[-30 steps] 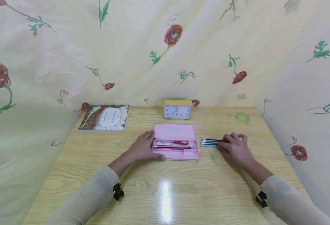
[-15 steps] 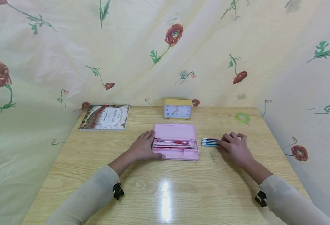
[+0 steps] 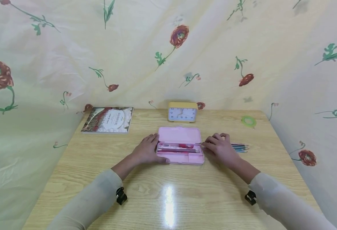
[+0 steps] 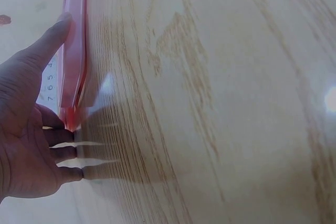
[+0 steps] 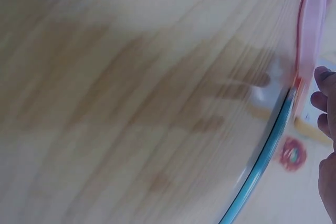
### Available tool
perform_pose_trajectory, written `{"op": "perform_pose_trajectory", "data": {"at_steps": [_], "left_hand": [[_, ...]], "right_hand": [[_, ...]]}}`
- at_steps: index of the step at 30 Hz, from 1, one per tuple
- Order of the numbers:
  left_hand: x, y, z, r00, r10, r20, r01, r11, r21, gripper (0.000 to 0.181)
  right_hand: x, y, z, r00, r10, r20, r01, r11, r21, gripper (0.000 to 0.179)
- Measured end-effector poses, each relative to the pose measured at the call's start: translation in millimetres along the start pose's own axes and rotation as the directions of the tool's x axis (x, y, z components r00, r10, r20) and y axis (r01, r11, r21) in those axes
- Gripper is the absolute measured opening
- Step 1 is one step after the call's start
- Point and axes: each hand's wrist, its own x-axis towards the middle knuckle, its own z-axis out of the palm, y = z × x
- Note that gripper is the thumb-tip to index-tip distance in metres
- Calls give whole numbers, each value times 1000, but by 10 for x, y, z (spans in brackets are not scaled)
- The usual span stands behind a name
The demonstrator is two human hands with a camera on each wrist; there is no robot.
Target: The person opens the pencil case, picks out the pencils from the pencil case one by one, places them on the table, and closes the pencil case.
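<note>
An open pink pencil case (image 3: 173, 157) lies on the table with a red pen (image 3: 186, 146) and pencils (image 3: 183, 151) in its long compartment. My left hand (image 3: 146, 150) holds the case's left end, its thumb on the front edge and its fingers around the left side. In the left wrist view that thumb (image 4: 56, 34) meets the pink edge. My right hand (image 3: 220, 149) is over several loose pencils (image 3: 240, 148), fingertips beside the case's right edge. Their tips show beyond the hand; their other ends are hidden. Whether it pinches one, I cannot tell. A blue pencil (image 5: 260, 161) runs below it in the right wrist view.
A yellow alarm clock (image 3: 182, 112) stands behind the pencil case. At the back left lies a book (image 3: 108, 119), and a roll of green tape (image 3: 248, 121) lies at the back right. Flower-printed cloth (image 3: 139, 48) hangs behind the wooden table (image 3: 145, 195).
My right hand has moved left along the loose pencils to the right edge of the case, uncovering their pointed ends. My left hand stays on the case.
</note>
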Motion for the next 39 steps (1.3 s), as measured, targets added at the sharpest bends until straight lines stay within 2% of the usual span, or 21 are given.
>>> {"op": "perform_pose_trajectory", "data": {"at_steps": [5,10,14,26,39], "left_hand": [[15,4,-11,1000,3,-1,-3,1000,1,140],[18,-13,7,1000,-2,6,2,1000,6,141],[21,-18,11,1000,-4,2,4,1000,2,141],[15,-7,-1,1000,0,4,0,1000,7,141],[25,-37,15,1000,6,4,-6,1000,23,144]], "right_hand": [[160,-133,34,996,-29,90,27,999,23,32],[255,-241,77,979,-40,197,40,999,4,32],[307,-289,98,969,-39,244,39,999,6,34],[436,-332,103,956,-57,287,47,998,43,34],[706,-513,220,971,-84,224,76,996,47,21]]}}
